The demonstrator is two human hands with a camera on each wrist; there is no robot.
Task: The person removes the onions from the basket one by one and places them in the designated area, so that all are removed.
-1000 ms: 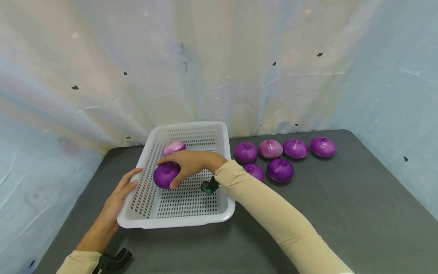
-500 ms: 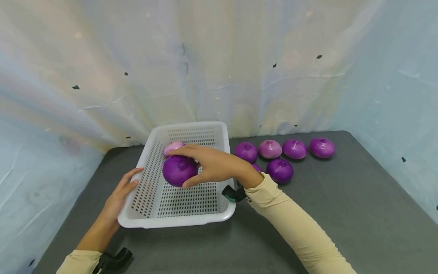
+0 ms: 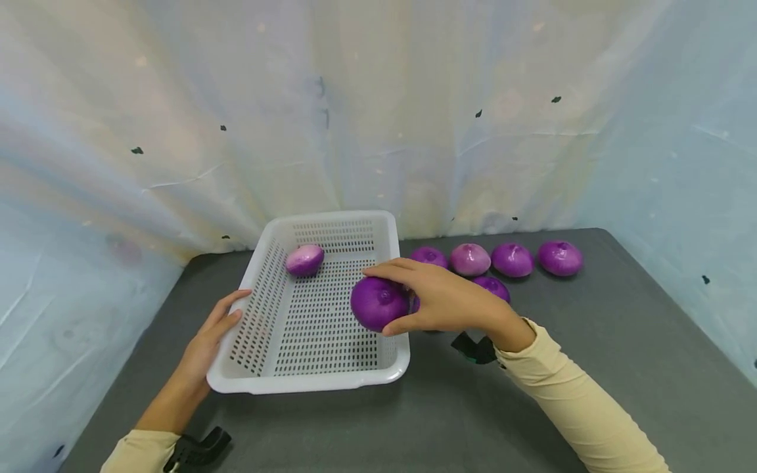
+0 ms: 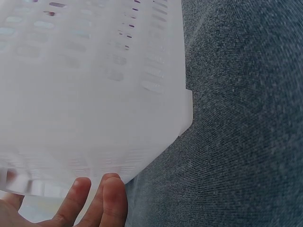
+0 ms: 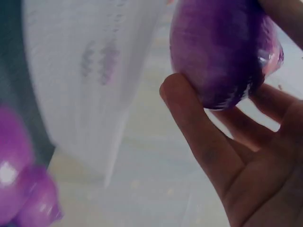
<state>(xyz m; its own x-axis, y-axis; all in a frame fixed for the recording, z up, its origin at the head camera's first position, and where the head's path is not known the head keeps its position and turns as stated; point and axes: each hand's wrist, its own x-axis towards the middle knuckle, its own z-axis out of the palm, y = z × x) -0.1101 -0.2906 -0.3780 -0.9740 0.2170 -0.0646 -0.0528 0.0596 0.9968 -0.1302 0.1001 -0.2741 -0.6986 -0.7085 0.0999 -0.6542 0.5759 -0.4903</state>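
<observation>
Around a purple onion [image 3: 378,304] curl the fingers and thumb of my right hand [image 3: 452,302], holding it above the right side wall of a white perforated plastic basket [image 3: 307,383]. The right wrist view shows the same onion [image 5: 218,52] between thumb and fingers. My left hand [image 3: 203,348] grips the basket's left rim. In the left wrist view, fingertips [image 4: 113,194] rest against the basket's outer wall [image 4: 90,109]. Inside the basket, near its back left, lies one pink-and-purple onion [image 3: 305,260].
Several more onions [image 3: 512,260] sit on the dark grey table [image 3: 591,368], right of the basket. A paler pink onion [image 3: 470,259] is among them, and my right hand partly hides some. A pale plastic sheet [image 3: 378,118] hangs behind and at the sides.
My right hand has lifted the purple onion from beside the other onion in the basket and carried it right, to the basket's right rim. The left hand stays on the left rim.
</observation>
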